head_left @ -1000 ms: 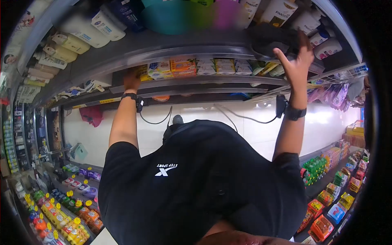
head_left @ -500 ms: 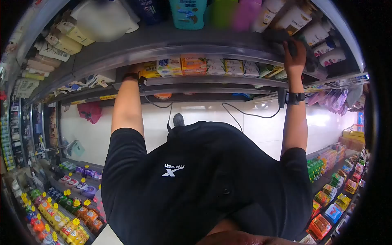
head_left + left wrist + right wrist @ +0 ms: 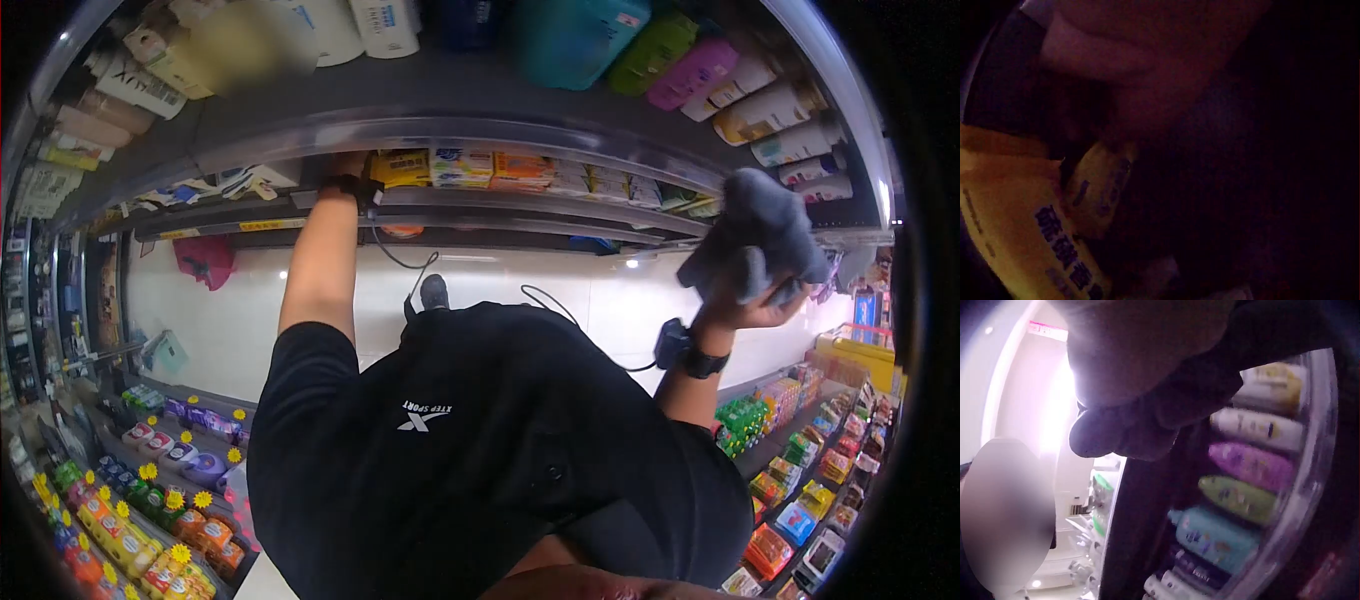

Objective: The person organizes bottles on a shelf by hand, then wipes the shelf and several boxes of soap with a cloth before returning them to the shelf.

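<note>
My right hand [image 3: 748,308] grips a bunched dark grey cloth [image 3: 765,225] in front of the shelf's right end. In the right wrist view, dark folds of the cloth [image 3: 1200,390] bulge out by the hand. My left hand [image 3: 348,163] reaches into the lower shelf, mostly hidden under the upper board. The left wrist view is very dark; there the left hand [image 3: 1141,62] is close above yellow soap packs [image 3: 1029,206] with purple characters, and I cannot tell whether its fingers hold anything. Those yellow packs [image 3: 402,168] lie just right of the wrist in the head view.
On the upper shelf stand shampoo bottles, among them a teal one [image 3: 575,45] and a purple one [image 3: 692,75]. A clear lip [image 3: 450,135] runs along its front edge. Orange boxes [image 3: 522,171] sit on the lower shelf. Stocked shelves with yellow-tagged bottles [image 3: 120,525] stand behind me.
My right hand has come off the upper shelf, down and toward me with the cloth. The left hand has slid slightly right inside the lower shelf. The head view has shifted.
</note>
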Tool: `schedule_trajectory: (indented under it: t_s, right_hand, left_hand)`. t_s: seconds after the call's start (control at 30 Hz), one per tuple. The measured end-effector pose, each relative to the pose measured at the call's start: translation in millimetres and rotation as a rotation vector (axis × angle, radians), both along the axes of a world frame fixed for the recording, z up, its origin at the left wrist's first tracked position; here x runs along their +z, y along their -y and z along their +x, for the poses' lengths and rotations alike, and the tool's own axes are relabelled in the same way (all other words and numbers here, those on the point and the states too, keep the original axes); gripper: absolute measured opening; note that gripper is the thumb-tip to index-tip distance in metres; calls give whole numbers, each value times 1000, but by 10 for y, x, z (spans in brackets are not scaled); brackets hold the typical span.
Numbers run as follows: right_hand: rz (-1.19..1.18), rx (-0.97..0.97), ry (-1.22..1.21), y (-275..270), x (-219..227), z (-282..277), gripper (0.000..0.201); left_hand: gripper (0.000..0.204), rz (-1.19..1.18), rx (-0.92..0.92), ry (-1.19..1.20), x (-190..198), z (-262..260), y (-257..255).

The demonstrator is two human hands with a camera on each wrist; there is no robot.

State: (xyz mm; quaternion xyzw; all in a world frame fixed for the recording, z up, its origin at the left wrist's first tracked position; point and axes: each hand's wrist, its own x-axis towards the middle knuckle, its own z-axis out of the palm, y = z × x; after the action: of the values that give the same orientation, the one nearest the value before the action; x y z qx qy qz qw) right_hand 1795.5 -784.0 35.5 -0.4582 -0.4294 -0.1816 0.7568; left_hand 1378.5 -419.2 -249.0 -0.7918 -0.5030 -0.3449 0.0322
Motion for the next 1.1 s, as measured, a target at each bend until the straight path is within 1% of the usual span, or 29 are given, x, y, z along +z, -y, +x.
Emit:
schedule_trajectory:
  t_s: [0.03, 0.07, 0.13, 0.17, 0.2, 0.27, 0.33, 0.37, 0.4, 0.43, 0.47, 0.5, 0.53, 0.57, 0.63, 0.67, 0.73, 0.77, 0.8, 0.87, 0.9, 0.93, 1.0, 1.03, 1.07, 1.1]
  right_hand:
    - [-79, 43, -71, 68, -275, 20, 40]
    - [-156, 86, -141, 95, -516, 52, 43]
    - [-211, 49, 65, -113, -641, -339, 44]
    - [-281, 203, 77, -201, -598, -545, 45]
    - [-253, 319, 157, -334, -611, -689, 46]
    - [-274, 374, -14, -544, -547, -1207, 32]
    - [-332, 498, 266, -786, -466, -1497, 31]
    - [-310, 561, 333, -919, -419, -1707, 34]
    - [-281, 647, 349, -1043, -416, -1928, 36]
    - [-285, 768, 359, -1135, -371, -2124, 37]
    - [-309, 843, 367, -1232, -404, -2334, 38]
    - [-337, 933, 383, -1315, -441, -2523, 37]
    - [-359, 955, 450, -1385, -464, -2711, 37]
    - [-390, 1020, 514, -1448, -480, -2865, 39]
    - [-384, 1048, 497, -1444, -381, -3055, 47]
    - [-389, 1079, 489, -1460, -328, -3088, 51]
    - [-379, 1100, 522, -1491, -262, -3121, 53]
    - [-381, 1107, 547, -1498, -244, -3119, 55]
    - [-377, 1109, 547, -1510, -258, -3107, 55]
    - [-455, 1122, 583, -1544, -303, -3061, 54]
    - [-474, 1134, 605, -1563, -294, -3025, 49]
    - [-473, 1130, 601, -1567, -300, -2981, 49]
    - [-501, 1149, 614, -1550, -333, -2897, 35]
    - [-499, 1146, 607, -1530, -348, -2824, 35]
    - [-533, 1180, 633, -1510, -368, -2718, 35]
    - [-565, 1217, 661, -1505, -385, -2620, 34]
  left_hand:
    - [36, 32, 12, 1, 15, -105, 172]
    - [36, 66, 25, 1, 35, -124, 184]
    - [35, 94, 50, -12, 96, -313, 285]
    - [29, -79, 104, 393, 118, -425, 451]
    - [24, -246, 156, 800, 174, -526, 661]
    - [15, -497, 128, 1236, 703, -608, 1329]
    - [11, -624, 34, 1521, 914, -706, 1800]
    - [9, -653, 9, 1563, 1048, -718, 2001]
    - [8, -683, -16, 1604, 1212, -717, 2174]
    - [12, -722, -110, 1637, 1399, -701, 2316]
    - [12, -706, -91, 1638, 1539, -667, 2421]
    - [18, -703, -236, 1634, 1661, -622, 2504]
    - [25, -701, -382, 1623, 1766, -572, 2571]
    - [25, -688, -367, 1623, 1871, -511, 2622]
    - [48, -581, -491, 1378, 2009, -389, 2687]
    - [48, -566, -481, 1379, 1993, -350, 2708]
    - [61, -665, -521, 1863, 1980, -292, 2715]
    - [60, -678, -553, 1941, 1992, -287, 2722]
    - [60, -674, -553, 1940, 2004, -274, 2720]
    - [61, -744, -658, 2086, 2030, -244, 2692]
    - [54, -772, -660, 2162, 2068, -228, 2658]
    - [54, -778, -661, 2158, 2007, -247, 2609]
    - [43, -676, -756, 2087, 1837, -364, 2461]
    - [36, -677, -756, 2294, 1889, -420, 2384]
    - [36, -681, -756, 2287, 1948, -446, 2349]
    - [38, -562, -712, 2191, 2046, -451, 2325]
